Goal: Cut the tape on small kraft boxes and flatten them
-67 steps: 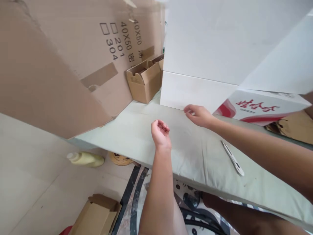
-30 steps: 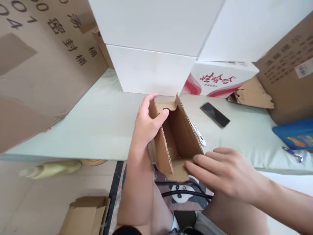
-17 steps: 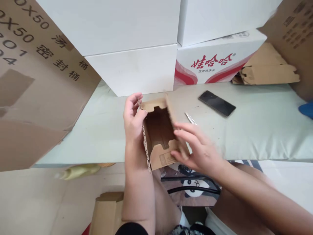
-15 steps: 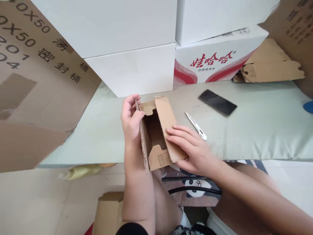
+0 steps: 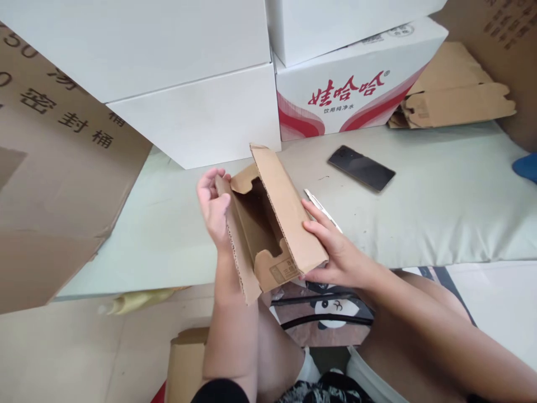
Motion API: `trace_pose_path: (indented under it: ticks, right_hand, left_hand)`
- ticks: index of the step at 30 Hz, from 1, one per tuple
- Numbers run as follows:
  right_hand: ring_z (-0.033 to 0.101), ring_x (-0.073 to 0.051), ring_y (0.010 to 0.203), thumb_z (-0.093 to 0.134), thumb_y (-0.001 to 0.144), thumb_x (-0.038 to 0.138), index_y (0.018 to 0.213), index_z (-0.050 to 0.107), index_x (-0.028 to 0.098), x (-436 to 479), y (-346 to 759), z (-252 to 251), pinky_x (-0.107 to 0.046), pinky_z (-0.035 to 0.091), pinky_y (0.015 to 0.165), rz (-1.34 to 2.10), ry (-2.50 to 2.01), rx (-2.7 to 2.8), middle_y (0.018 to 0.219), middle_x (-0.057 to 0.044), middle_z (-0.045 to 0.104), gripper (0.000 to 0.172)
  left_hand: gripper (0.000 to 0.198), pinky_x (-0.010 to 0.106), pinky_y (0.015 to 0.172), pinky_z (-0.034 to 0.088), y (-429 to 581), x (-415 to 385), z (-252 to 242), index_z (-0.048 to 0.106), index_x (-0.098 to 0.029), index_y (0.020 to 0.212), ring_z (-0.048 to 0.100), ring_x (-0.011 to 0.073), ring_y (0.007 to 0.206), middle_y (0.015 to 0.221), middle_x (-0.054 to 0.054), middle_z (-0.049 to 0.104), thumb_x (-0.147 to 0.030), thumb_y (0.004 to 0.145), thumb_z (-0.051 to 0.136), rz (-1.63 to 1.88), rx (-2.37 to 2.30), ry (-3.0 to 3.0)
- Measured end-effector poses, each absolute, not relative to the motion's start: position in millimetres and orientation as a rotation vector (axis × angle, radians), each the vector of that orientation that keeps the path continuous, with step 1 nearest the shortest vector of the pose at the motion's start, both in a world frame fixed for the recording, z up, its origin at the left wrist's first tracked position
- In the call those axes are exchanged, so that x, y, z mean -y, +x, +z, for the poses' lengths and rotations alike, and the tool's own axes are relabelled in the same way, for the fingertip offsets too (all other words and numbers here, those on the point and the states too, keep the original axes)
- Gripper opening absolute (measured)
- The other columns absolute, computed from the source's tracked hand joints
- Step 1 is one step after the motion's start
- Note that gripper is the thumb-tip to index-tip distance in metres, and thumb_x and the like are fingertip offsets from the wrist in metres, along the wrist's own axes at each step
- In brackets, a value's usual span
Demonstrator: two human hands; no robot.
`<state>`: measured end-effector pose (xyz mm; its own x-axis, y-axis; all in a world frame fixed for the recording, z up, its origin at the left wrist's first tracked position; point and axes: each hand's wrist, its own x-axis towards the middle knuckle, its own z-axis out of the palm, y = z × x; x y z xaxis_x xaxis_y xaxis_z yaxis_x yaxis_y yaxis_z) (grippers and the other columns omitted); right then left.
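A small brown cardboard box (image 5: 240, 238) is between my two hands, its long flaps standing up and its dark inside showing. My left hand (image 5: 216, 207) grips the left flap near its far end, thumb inside and fingers behind. On the other side, my right hand (image 5: 331, 243) holds the box by its right flap and wall, with the thumb low at the near corner. Short notched end flaps fold in at both ends of the opening. A white utility knife (image 5: 321, 207) lies just beyond my right fingers, partly hidden by them.
A black phone (image 5: 361, 168) lies on the pale green covered surface (image 5: 419, 224). White cartons (image 5: 210, 117) and a red-and-white carton (image 5: 356, 95) stand behind. Flattened cardboard (image 5: 457, 101) lies at the back right. A large brown carton (image 5: 62, 184) stands left; another brown box (image 5: 187, 358) is below.
Both long flaps have spread further apart, so the opening is wider. My right hand has shifted from lying over the right flap to its outer side. The view has moved slightly right.
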<state>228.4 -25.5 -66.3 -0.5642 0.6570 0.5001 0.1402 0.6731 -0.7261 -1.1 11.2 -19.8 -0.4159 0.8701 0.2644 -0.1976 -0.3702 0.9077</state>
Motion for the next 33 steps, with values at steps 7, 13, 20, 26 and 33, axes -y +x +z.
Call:
trace_pose_path:
  ticks: [7,13,20,26,33]
  right_hand:
    - [0.016,-0.035,0.161,0.078,0.085,0.038,0.124,0.059,0.033,32,235,-48,-0.056,0.035,0.124,0.746,-0.615,2.094,0.175,0.002,-0.001,0.045]
    - [0.017,-0.039,0.16,0.076,0.085,0.045,0.133,0.059,0.034,34,236,-50,-0.065,0.035,0.121,0.566,-0.647,2.172,0.176,0.001,-0.007,0.051]
    - [0.015,-0.039,0.16,0.076,0.087,0.036,0.14,0.057,0.048,41,229,-45,-0.068,0.031,0.121,0.58,-0.663,2.258,0.176,0.006,-0.002,0.058]
    - [0.009,-0.037,0.161,0.068,0.089,0.022,0.143,0.055,0.048,56,224,-37,-0.068,0.023,0.124,0.658,-0.479,2.347,0.175,0.002,0.012,0.061]
    - [0.043,-0.03,0.15,0.052,0.099,0.037,0.154,0.034,0.024,37,220,-70,-0.058,0.042,0.118,1.092,-0.986,1.749,0.162,-0.02,0.039,0.059]
  left_hand:
    - [0.056,0.05,0.129,0.023,16,-5,-3,0.061,-0.033,0.136,0.022,0.0331,0.159,0.168,0.005,0.031,-0.057,0.086,0.07,1.222,-1.537,1.587]
    - [0.092,0.062,0.122,0.033,31,26,19,0.047,-0.038,0.153,0.031,0.0474,0.153,0.175,0.007,0.005,-0.058,0.071,0.084,0.774,-1.77,1.665]
    - [0.096,0.071,0.12,0.028,24,39,25,0.041,-0.04,0.157,0.023,0.0503,0.155,0.174,0.009,0.012,-0.052,0.072,0.085,0.758,-1.725,1.642]
    - [0.109,0.07,0.123,0.021,-5,26,22,0.028,-0.04,0.162,0.02,0.046,0.157,0.174,0.008,0.013,-0.054,0.07,0.085,0.675,-1.656,1.548]
    - [0.098,0.047,0.094,0.06,-41,18,-9,0.034,-0.034,0.156,0.056,0.0385,0.135,0.163,0.012,0.04,-0.048,0.069,0.078,1.085,-1.384,1.064]
